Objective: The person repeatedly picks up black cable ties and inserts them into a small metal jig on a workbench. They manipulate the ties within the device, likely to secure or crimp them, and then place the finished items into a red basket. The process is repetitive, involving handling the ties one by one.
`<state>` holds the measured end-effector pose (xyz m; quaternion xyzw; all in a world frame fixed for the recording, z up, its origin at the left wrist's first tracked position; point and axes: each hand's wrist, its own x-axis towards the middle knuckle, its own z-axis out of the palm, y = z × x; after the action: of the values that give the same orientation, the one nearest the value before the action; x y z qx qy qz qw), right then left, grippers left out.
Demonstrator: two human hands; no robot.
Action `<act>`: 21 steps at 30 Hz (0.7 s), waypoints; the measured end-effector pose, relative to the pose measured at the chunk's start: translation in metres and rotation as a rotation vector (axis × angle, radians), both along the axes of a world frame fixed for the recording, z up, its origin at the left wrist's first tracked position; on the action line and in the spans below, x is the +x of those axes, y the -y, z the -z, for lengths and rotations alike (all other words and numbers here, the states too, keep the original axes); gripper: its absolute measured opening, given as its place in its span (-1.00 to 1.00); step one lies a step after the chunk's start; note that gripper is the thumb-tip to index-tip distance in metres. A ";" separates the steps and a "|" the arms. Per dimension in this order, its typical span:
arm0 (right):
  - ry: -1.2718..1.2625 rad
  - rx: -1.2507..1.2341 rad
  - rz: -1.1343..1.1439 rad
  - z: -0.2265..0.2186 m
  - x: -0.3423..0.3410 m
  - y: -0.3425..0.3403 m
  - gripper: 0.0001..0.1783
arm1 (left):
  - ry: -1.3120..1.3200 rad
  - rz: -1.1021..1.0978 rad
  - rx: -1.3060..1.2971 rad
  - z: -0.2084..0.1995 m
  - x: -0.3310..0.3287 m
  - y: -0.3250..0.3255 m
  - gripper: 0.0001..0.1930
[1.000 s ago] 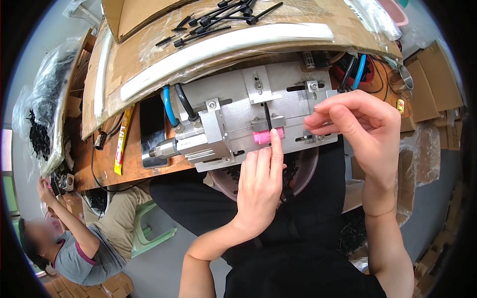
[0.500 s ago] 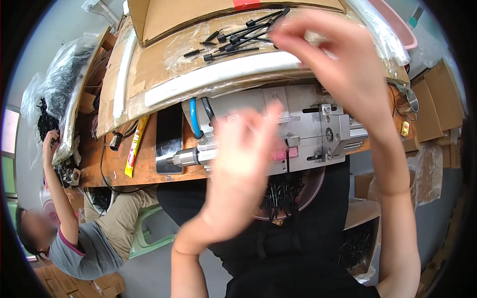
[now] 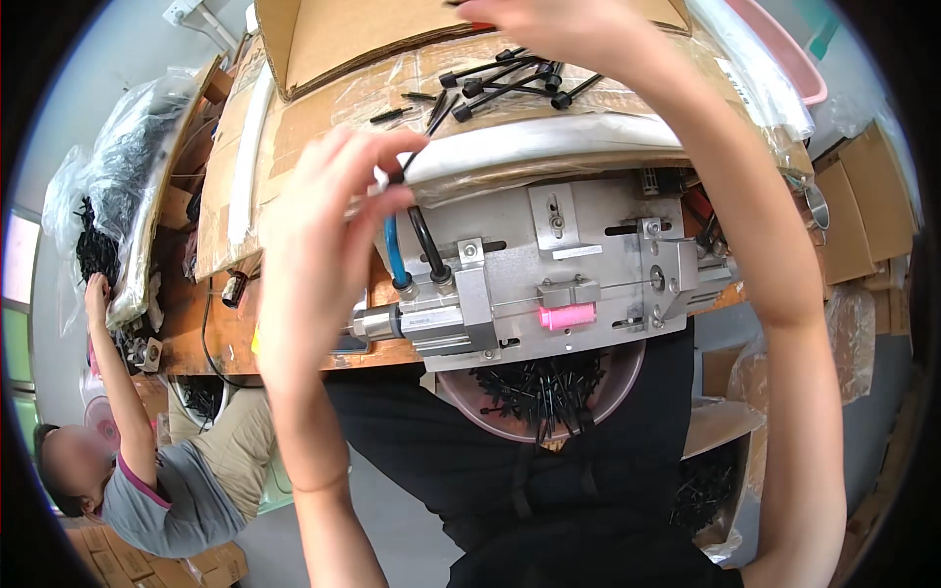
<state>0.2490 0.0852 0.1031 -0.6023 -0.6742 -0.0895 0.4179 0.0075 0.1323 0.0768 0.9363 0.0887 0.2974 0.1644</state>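
Note:
My left hand point(image 3: 328, 211) is raised over the left end of the metal fixture point(image 3: 520, 235), thumb and index finger pinched on a thin black rod point(image 3: 433, 129) that slants up over the white padded strip. At the top edge of the picture, my right hand point(image 3: 549, 22) reaches across the cardboard box with its fingers drawn together. A small dark bit shows at its fingertips, too cut off to name. Between the two hands, several black rods with thick heads point(image 3: 500, 86) lie in a loose pile on the cardboard. A pink block point(image 3: 567, 316) sits on the fixture.
Beneath the fixture is a pink bowl point(image 3: 459, 397) of black pieces. Blue point(image 3: 394, 250) and black hoses point(image 3: 425, 240) rise from the fixture's left side. At far left a co-worker point(image 3: 167, 490) reaches toward black parts. A carton point(image 3: 720, 431) of black parts stands lower right.
My left hand has moved left and up from over the fixture, uncovering the pink block. The right hand has gone up and left past the pile. Several piled rods have shifted.

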 end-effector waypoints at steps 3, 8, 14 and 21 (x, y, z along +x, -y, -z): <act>-0.673 -0.249 -0.071 -0.010 -0.036 0.070 -0.84 | 0.120 -0.111 0.080 0.030 -0.013 0.054 -0.26; -1.260 -0.288 -0.287 0.033 -0.073 0.122 -0.80 | 0.139 -0.060 0.157 0.062 -0.021 0.103 -0.43; -1.326 -0.235 -0.232 0.038 -0.075 0.142 -0.82 | 0.115 -0.011 0.175 0.063 -0.019 0.116 -0.40; -1.223 -0.366 -0.159 0.026 -0.080 0.147 -0.86 | 0.095 0.091 0.002 0.059 -0.027 0.116 -0.42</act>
<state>0.1690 -0.0621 0.0772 -0.5543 -0.3609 0.4179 0.6228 -0.0193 0.0158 0.0178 0.9243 0.0378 0.3340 0.1808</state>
